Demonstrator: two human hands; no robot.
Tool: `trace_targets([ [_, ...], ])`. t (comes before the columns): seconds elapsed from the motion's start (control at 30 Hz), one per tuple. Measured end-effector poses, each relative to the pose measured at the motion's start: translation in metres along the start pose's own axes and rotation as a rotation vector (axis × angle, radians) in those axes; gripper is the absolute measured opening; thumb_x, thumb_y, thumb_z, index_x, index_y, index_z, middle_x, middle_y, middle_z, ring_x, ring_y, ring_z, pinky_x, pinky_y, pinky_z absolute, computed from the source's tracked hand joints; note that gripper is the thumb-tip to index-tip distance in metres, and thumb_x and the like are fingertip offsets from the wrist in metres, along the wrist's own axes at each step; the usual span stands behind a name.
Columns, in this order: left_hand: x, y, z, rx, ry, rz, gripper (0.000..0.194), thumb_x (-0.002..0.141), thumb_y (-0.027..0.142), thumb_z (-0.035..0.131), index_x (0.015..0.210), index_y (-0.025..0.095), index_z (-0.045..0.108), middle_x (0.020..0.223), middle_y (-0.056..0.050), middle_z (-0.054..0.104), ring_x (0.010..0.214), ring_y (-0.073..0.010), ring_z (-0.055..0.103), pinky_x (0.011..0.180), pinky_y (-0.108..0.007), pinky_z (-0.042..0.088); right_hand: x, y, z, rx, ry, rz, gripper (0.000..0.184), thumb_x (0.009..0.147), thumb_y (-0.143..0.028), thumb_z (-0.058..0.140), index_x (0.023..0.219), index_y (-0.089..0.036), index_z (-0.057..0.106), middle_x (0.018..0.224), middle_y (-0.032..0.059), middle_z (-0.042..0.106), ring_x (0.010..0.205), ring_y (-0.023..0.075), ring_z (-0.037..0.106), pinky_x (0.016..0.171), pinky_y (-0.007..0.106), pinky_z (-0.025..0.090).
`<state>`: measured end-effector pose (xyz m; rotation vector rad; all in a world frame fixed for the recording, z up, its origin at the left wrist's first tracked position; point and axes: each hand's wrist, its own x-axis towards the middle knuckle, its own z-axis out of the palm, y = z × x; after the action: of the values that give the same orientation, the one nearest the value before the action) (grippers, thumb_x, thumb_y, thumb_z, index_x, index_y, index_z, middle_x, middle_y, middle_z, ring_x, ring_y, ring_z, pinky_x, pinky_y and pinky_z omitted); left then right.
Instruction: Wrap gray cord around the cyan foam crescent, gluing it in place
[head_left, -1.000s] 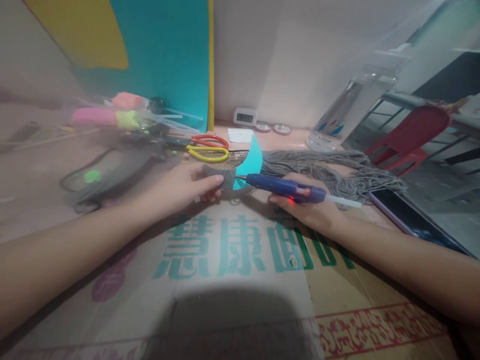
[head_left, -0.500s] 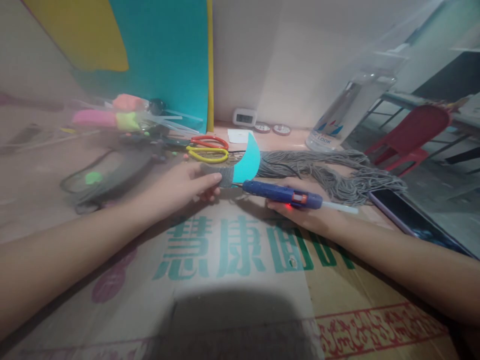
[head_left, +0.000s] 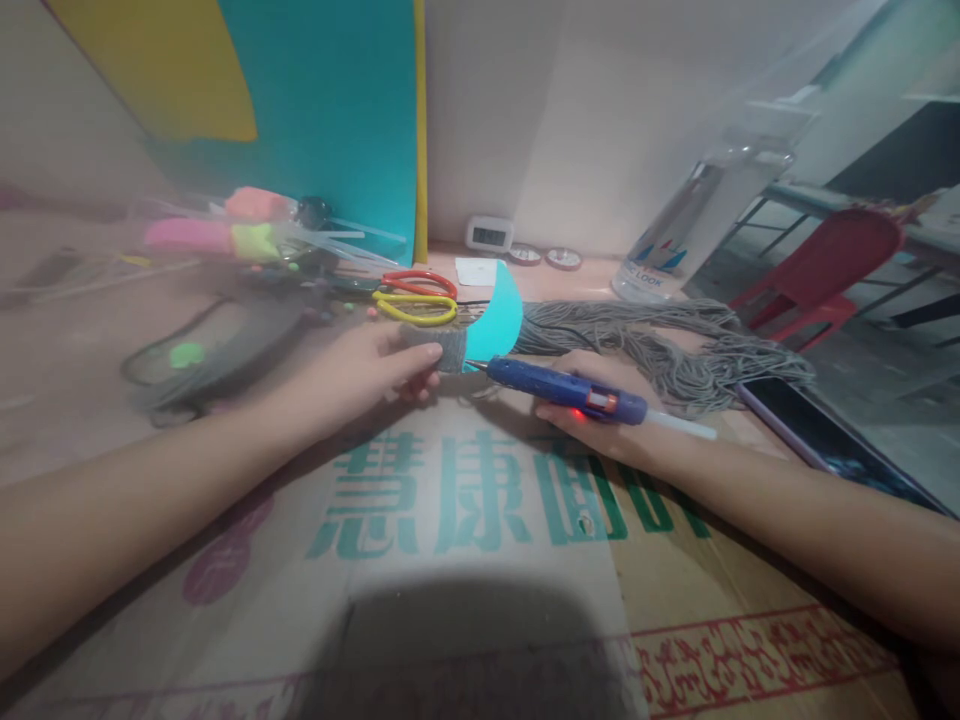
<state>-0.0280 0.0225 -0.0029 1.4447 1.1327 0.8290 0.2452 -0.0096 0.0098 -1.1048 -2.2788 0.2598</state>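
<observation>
Between the thumb and fingers of my left hand (head_left: 375, 370) is a curved, crescent-like turquoise piece (head_left: 501, 318), its lower part wrapped in grey cord (head_left: 451, 352). My right hand (head_left: 600, 425) is closed round a blue hot glue gun (head_left: 555, 385), with a red light glowing beneath it and a pale glue stick (head_left: 686, 427) poking from its back end. The metal nozzle (head_left: 474, 364) points left and lies at the edge between cord and bare turquoise; whether it touches cannot be told. Behind the piece lie scissors with red and yellow handles (head_left: 416, 308).
A tangled grey cord bundle (head_left: 675, 345) lies behind my right hand, near a phone (head_left: 832, 435) and a clear bottle (head_left: 675, 230). A small digital clock (head_left: 489, 234) stands by the wall. Clay packs (head_left: 195, 237) lie at left. Printed cardboard (head_left: 480, 610) covers the tabletop.
The glue gun's nozzle has shifted slightly left and up along the cord's edge. The turquoise piece has turned a little in my left hand and shows a wider face.
</observation>
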Motion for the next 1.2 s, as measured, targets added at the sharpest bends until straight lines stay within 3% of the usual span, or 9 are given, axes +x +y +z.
trace_targets([
  [0.17, 0.0004, 0.0008, 0.0006, -0.016, 0.009, -0.005, 0.026, 0.083, 0.041, 0.063, 0.075, 0.016, 0.062, 0.069, -0.002, 0.064, 0.059, -0.0114, 0.059, 0.056, -0.024, 0.045, -0.0007, -0.0011, -0.0009, 0.056, -0.014, 0.012, 0.016, 0.081, -0.035, 0.066, 0.086, -0.020, 0.064, 0.082, 0.0029, 0.071, 0.071, 0.0155, 0.065, 0.066, 0.026, 0.048],
  [0.4, 0.0002, 0.0006, 0.0004, -0.012, 0.011, -0.007, 0.028, 0.081, 0.042, 0.064, 0.074, 0.015, 0.061, 0.067, -0.002, 0.063, 0.059, -0.0124, 0.060, 0.056, -0.024, 0.045, 0.0019, -0.0043, 0.0010, -0.050, 0.029, 0.090, 0.022, 0.078, -0.040, 0.065, 0.072, -0.020, 0.062, 0.066, 0.0011, 0.065, 0.060, 0.0142, 0.059, 0.057, 0.025, 0.042],
  [0.57, 0.0003, 0.0001, 0.0005, -0.010, 0.004, -0.015, 0.028, 0.081, 0.043, 0.064, 0.075, 0.016, 0.061, 0.069, -0.002, 0.064, 0.059, -0.0122, 0.060, 0.056, -0.024, 0.045, 0.0030, -0.0079, 0.0000, -0.053, -0.032, 0.176, 0.027, 0.077, -0.045, 0.065, 0.067, -0.019, 0.060, 0.062, 0.0003, 0.063, 0.056, 0.0130, 0.056, 0.054, 0.025, 0.041],
  [1.2, 0.0000, 0.0029, 0.0003, 0.034, -0.010, -0.008, 0.026, 0.082, 0.041, 0.062, 0.076, 0.016, 0.061, 0.067, -0.003, 0.065, 0.056, -0.0111, 0.057, 0.052, -0.022, 0.041, 0.0014, -0.0040, 0.0005, -0.008, -0.057, 0.155, 0.024, 0.078, -0.043, 0.067, 0.073, -0.020, 0.065, 0.065, 0.0014, 0.065, 0.057, 0.0143, 0.057, 0.053, 0.026, 0.042],
])
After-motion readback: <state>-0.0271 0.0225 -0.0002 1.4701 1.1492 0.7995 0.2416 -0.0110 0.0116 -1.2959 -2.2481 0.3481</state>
